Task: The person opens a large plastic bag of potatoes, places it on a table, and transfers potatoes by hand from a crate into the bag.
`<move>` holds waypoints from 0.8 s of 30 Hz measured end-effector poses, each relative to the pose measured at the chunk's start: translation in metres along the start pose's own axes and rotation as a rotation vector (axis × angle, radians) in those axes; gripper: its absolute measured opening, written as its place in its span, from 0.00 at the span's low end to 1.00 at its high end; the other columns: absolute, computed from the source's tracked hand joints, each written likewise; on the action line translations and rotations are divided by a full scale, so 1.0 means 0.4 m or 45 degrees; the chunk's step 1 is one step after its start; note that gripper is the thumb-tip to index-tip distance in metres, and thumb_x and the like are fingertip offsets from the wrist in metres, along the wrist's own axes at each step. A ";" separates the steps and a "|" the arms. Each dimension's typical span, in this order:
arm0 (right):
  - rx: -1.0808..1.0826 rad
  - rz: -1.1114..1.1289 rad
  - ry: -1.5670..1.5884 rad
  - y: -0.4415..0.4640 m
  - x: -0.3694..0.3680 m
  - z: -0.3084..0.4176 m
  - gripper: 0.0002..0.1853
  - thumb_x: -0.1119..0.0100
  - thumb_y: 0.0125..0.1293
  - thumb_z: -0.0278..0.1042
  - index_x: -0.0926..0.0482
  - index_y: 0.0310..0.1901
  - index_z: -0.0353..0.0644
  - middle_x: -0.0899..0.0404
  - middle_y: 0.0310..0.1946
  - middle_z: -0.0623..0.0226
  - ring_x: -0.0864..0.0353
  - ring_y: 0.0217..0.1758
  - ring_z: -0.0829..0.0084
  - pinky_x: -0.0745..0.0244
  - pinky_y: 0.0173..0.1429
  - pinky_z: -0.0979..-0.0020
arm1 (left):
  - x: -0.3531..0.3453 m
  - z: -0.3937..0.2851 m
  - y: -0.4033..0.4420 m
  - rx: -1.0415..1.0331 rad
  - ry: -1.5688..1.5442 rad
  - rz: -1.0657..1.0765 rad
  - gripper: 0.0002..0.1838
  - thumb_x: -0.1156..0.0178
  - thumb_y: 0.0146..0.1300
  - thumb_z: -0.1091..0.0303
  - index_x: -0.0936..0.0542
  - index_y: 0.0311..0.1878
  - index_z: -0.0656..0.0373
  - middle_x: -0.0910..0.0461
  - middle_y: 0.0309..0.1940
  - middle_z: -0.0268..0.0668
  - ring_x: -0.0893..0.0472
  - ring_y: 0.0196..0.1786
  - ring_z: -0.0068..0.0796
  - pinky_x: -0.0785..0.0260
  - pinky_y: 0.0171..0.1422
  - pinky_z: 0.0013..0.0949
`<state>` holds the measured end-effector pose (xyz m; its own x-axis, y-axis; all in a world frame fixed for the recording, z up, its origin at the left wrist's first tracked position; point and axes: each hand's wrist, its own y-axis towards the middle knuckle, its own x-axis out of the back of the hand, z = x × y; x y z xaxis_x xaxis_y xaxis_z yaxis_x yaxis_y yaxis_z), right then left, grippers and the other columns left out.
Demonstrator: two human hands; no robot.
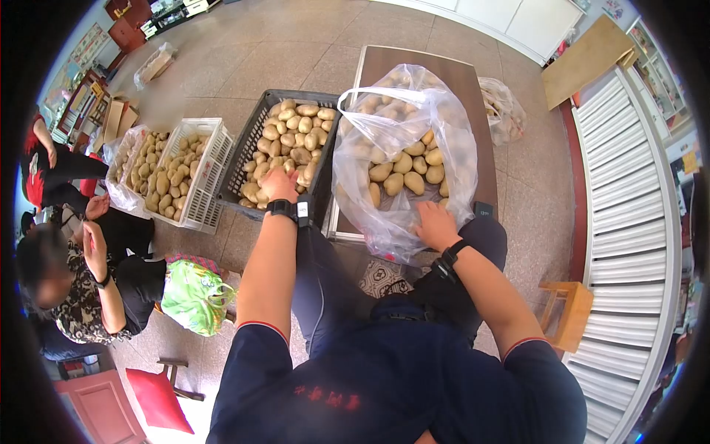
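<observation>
My left hand (279, 185) reaches down into the black plastic crate (231, 176), which is filled with potatoes (294, 133). Its fingers curl round a potato, partly hidden among the others. On the low table stands a large clear plastic bag (347, 174), its mouth towards me, with many potatoes (414, 174) inside. At the near right side of that bag, my right hand (436, 224) presses its bent fingers on the plastic and grips it. A dark band with a small device sits on each wrist.
White crates of potatoes (209, 174) stand left of the black crate. Two people sit at the left, one with raised hands (95, 248). A green bag (194, 296) lies beside them. Another bag of potatoes (501, 111) is behind the brown table (462, 70). A wooden stool (573, 317) stands right.
</observation>
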<state>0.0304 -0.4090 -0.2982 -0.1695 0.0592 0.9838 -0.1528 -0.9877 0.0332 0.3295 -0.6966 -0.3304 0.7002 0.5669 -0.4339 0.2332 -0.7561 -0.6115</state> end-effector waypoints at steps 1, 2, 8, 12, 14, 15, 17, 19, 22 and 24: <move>0.058 -0.147 0.051 0.000 -0.008 -0.002 0.17 0.38 0.57 0.45 0.19 0.44 0.43 0.19 0.48 0.58 0.20 0.52 0.55 0.28 0.56 0.52 | -0.022 -0.012 -0.085 -0.118 0.155 0.146 0.18 0.48 0.71 0.67 0.30 0.60 0.63 0.23 0.47 0.43 0.18 0.46 0.42 0.20 0.41 0.38; 0.058 -0.149 0.050 0.001 -0.007 -0.002 0.17 0.38 0.57 0.45 0.19 0.44 0.43 0.19 0.48 0.58 0.20 0.52 0.55 0.28 0.56 0.52 | -0.044 -0.019 -0.160 -0.237 0.309 0.293 0.20 0.50 0.70 0.76 0.34 0.64 0.64 0.27 0.50 0.44 0.20 0.47 0.41 0.21 0.40 0.36; -0.039 0.384 0.008 0.020 0.009 0.003 0.13 0.43 0.59 0.40 0.19 0.41 0.41 0.18 0.45 0.57 0.22 0.54 0.54 0.31 0.61 0.51 | -0.068 0.071 -0.321 -0.464 0.712 0.952 0.08 0.44 0.69 0.74 0.22 0.49 0.60 0.20 0.40 0.33 0.18 0.41 0.25 0.24 0.43 0.30; 0.200 0.018 0.053 0.005 0.005 0.000 0.10 0.45 0.59 0.37 0.19 0.34 0.41 0.16 0.36 0.56 0.19 0.47 0.53 0.29 0.57 0.52 | -0.049 0.159 -0.385 -0.530 1.189 1.362 0.11 0.43 0.68 0.73 0.23 0.52 0.60 0.18 0.43 0.33 0.18 0.45 0.26 0.25 0.49 0.30; 0.226 0.014 0.084 0.005 0.005 0.003 0.09 0.46 0.59 0.36 0.19 0.33 0.42 0.16 0.34 0.55 0.18 0.43 0.52 0.29 0.56 0.52 | -0.035 0.202 -0.410 -0.572 1.377 1.515 0.12 0.42 0.68 0.71 0.23 0.53 0.61 0.18 0.43 0.33 0.17 0.46 0.28 0.25 0.52 0.31; 0.200 0.130 0.120 0.004 0.008 0.005 0.09 0.47 0.59 0.35 0.20 0.34 0.42 0.16 0.34 0.53 0.18 0.41 0.50 0.28 0.55 0.53 | -0.023 0.233 -0.409 -0.796 1.461 1.629 0.14 0.42 0.67 0.70 0.23 0.54 0.61 0.17 0.43 0.36 0.17 0.47 0.33 0.26 0.54 0.34; 0.173 0.245 0.156 0.001 0.022 0.013 0.09 0.47 0.59 0.35 0.20 0.35 0.41 0.16 0.34 0.52 0.18 0.38 0.49 0.28 0.55 0.53 | -0.001 0.259 -0.412 -1.027 1.539 1.737 0.16 0.41 0.66 0.68 0.23 0.55 0.61 0.17 0.43 0.38 0.17 0.49 0.38 0.26 0.55 0.36; 0.154 0.379 0.151 -0.012 0.038 0.025 0.10 0.48 0.61 0.36 0.20 0.37 0.41 0.17 0.35 0.51 0.17 0.38 0.47 0.26 0.53 0.53 | 0.012 0.265 -0.420 -0.898 1.775 1.911 0.18 0.41 0.65 0.64 0.22 0.55 0.60 0.16 0.45 0.45 0.18 0.51 0.45 0.27 0.57 0.40; 0.086 0.470 0.152 -0.031 0.029 0.023 0.11 0.49 0.62 0.36 0.20 0.37 0.40 0.16 0.33 0.52 0.16 0.40 0.48 0.23 0.48 0.52 | 0.011 0.264 -0.421 -0.568 2.107 2.006 0.17 0.42 0.64 0.63 0.21 0.55 0.58 0.17 0.46 0.47 0.18 0.50 0.45 0.27 0.56 0.39; 0.121 0.484 0.126 -0.044 0.010 0.015 0.10 0.48 0.63 0.37 0.20 0.34 0.40 0.17 0.31 0.53 0.17 0.38 0.49 0.23 0.44 0.50 | 0.020 0.267 -0.423 -0.534 2.075 2.020 0.16 0.43 0.64 0.61 0.20 0.51 0.58 0.16 0.42 0.47 0.18 0.47 0.46 0.27 0.53 0.41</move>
<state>0.0384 -0.3921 -0.2938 -0.2899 -0.3035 0.9077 0.0289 -0.9507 -0.3087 0.2234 -0.5294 -0.3011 0.1244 -0.8101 0.5729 -0.9239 -0.3051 -0.2309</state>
